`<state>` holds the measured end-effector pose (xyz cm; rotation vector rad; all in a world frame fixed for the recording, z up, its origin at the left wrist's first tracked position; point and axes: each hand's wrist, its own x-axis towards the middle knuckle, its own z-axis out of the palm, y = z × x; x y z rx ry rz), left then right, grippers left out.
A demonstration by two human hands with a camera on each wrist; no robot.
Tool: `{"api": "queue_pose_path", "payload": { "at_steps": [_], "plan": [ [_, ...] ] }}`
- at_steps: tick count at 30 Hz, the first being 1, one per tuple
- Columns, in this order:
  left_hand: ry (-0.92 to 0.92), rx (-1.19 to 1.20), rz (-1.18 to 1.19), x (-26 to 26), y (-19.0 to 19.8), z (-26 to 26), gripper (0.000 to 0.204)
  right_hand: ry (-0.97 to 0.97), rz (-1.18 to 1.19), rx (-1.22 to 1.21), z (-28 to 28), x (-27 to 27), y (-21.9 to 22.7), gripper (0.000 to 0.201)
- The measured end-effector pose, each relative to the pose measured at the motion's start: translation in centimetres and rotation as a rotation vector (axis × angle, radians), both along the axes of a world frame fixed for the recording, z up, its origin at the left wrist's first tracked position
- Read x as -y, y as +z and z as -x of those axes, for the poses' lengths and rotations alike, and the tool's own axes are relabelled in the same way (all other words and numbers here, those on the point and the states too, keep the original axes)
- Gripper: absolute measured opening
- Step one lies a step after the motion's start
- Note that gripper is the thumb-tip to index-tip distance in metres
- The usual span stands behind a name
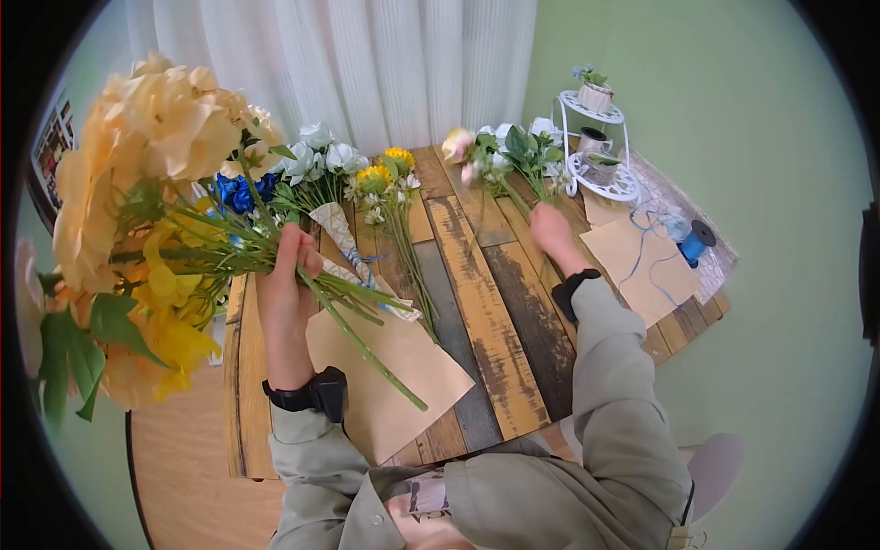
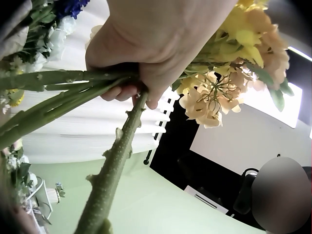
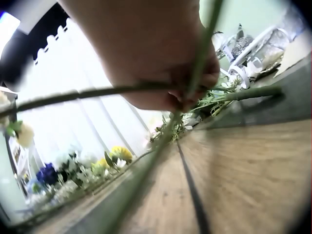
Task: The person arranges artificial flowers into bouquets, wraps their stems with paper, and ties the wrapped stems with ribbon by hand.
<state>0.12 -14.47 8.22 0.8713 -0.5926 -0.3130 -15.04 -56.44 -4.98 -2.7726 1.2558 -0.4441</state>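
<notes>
My left hand point(image 1: 291, 293) grips the stems of a large bouquet point(image 1: 170, 137) of peach and yellow flowers, raised over the table's left side. Thick green stems point(image 2: 114, 161) stick out past the fingers in the left wrist view, one of them knobbly. At the table's back right, my right hand point(image 1: 553, 231) pinches thin green flower stems point(image 3: 97, 92), blurred in the right wrist view. A pale pink rose point(image 1: 457, 145) shows just beyond that hand, beside white flowers with green leaves point(image 1: 527, 151). The right fingertips are partly hidden behind the hand.
A wooden plank table point(image 1: 486, 312) carries brown paper point(image 1: 394, 385), yellow sunflowers point(image 1: 374, 176), white roses point(image 1: 321, 156) and blue flowers point(image 1: 240, 191). On the right are another paper sheet point(image 1: 642, 266), a blue ribbon spool point(image 1: 697, 243) and a white tiered stand point(image 1: 605, 183).
</notes>
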Motion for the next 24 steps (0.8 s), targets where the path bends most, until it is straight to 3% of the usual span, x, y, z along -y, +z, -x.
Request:
{"api": "queue_pose_path", "payload": {
  "at_steps": [2, 3, 4, 7, 8, 10, 11, 12, 14, 18, 24],
  "plan": [
    [0.051, -0.009, 0.015, -0.2, 0.6, 0.1, 0.021, 0.089, 0.036, 0.401, 0.6, 0.2, 0.8, 0.021],
    [0.095, -0.015, 0.028, -0.4, 0.6, 0.3, 0.022, 0.112, 0.029, 0.489, 0.4, 0.8, 0.2, 0.022],
    [0.096, -0.021, 0.018, -0.8, 0.7, 0.4, 0.022, 0.110, 0.019, 0.483, 0.8, -0.4, 0.8, 0.022],
    [0.128, -0.020, 0.043, -1.8, 1.1, -0.3, 0.024, 0.117, 0.416, 0.425, 1.4, -2.9, 4.3, 0.022],
    [0.137, -0.028, 0.038, -2.0, 1.1, -0.3, 0.024, 0.126, 0.410, 0.418, 1.2, -3.7, 4.8, 0.022],
    [0.156, -0.032, 0.087, -2.2, 1.7, -0.2, 0.024, 0.337, -0.062, 0.568, 0.0, -5.5, 5.2, 0.019],
    [0.143, -0.016, 0.090, -2.5, 1.7, -0.4, 0.024, 0.463, -0.149, 0.669, -0.9, -6.1, 4.6, 0.017],
    [0.154, -0.022, 0.083, -2.7, 1.7, -0.4, 0.024, 0.470, -0.161, 0.663, -1.5, -7.7, 4.9, 0.017],
    [0.161, -0.034, 0.134, -2.8, 1.9, -0.4, 0.024, 0.450, -0.684, 0.586, -2.6, -11.6, 6.5, 0.017],
    [0.158, -0.027, 0.165, -3.9, 1.9, -1.3, 0.026, 0.517, -0.779, 0.456, -6.7, -15.0, 3.9, 0.019],
    [0.190, 0.026, 0.153, -5.0, 2.4, -1.2, 0.028, 0.446, -0.765, 0.386, -11.0, -18.3, 1.4, 0.021]
  ]
}}
